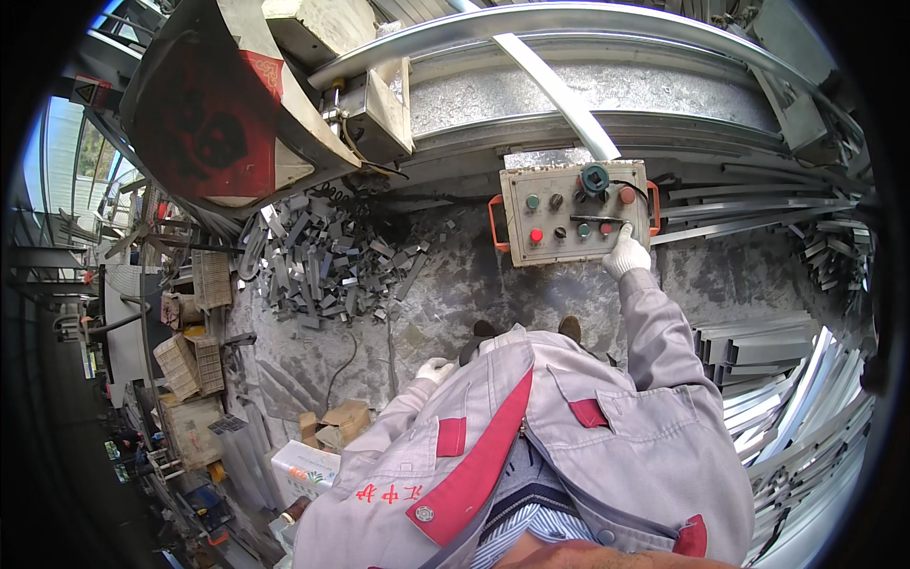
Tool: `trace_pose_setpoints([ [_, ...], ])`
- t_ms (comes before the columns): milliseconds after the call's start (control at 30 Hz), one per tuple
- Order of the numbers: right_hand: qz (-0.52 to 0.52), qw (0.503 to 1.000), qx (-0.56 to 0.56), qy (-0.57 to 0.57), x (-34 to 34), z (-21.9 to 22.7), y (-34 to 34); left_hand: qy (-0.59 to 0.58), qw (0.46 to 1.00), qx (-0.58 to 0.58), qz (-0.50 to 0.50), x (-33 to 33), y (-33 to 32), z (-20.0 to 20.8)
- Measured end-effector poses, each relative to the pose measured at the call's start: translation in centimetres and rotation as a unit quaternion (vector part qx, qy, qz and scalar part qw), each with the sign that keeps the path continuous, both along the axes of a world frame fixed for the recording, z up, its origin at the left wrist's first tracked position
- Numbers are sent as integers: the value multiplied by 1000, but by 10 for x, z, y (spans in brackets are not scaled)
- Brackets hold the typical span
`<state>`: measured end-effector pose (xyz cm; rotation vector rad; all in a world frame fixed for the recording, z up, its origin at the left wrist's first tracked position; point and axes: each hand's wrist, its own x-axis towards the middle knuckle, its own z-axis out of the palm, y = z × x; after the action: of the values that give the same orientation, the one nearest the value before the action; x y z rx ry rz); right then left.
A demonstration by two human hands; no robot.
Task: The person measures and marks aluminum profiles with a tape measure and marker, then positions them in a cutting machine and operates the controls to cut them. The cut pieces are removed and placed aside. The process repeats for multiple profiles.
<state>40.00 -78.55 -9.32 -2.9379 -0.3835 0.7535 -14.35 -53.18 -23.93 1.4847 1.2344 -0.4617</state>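
My right hand, in a white knit glove, reaches forward to a beige control box. Its index finger is stretched out onto the lower right corner of the panel, touching a control that the fingertip covers. Nothing is held in that hand. Round red and green push buttons and black knobs dot the panel. A teal round part sits at its top, and a thin dark rod lies across it. Orange handles flank the box. My left hand, also gloved in white, hangs low beside my jacket; its fingers are mostly hidden.
Beyond the box runs a long metal channel with a bright strip across it. Short metal offcuts are heaped at left, below a red-and-grey machine housing. Long metal profiles lie at right. Cardboard boxes stand near left.
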Motion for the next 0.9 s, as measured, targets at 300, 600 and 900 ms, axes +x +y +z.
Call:
trace_pose_setpoints([
  [300,-4,1000,8,-5,-4,6,0,-21,1000,2,-9,7,-3,23],
  [600,-4,1000,-9,21,-4,13,0,-29,999,-32,21,6,-4,23],
  [900,5,1000,-5,14,-4,11,-1,-3,993,-75,91,-9,-7,-10],
])
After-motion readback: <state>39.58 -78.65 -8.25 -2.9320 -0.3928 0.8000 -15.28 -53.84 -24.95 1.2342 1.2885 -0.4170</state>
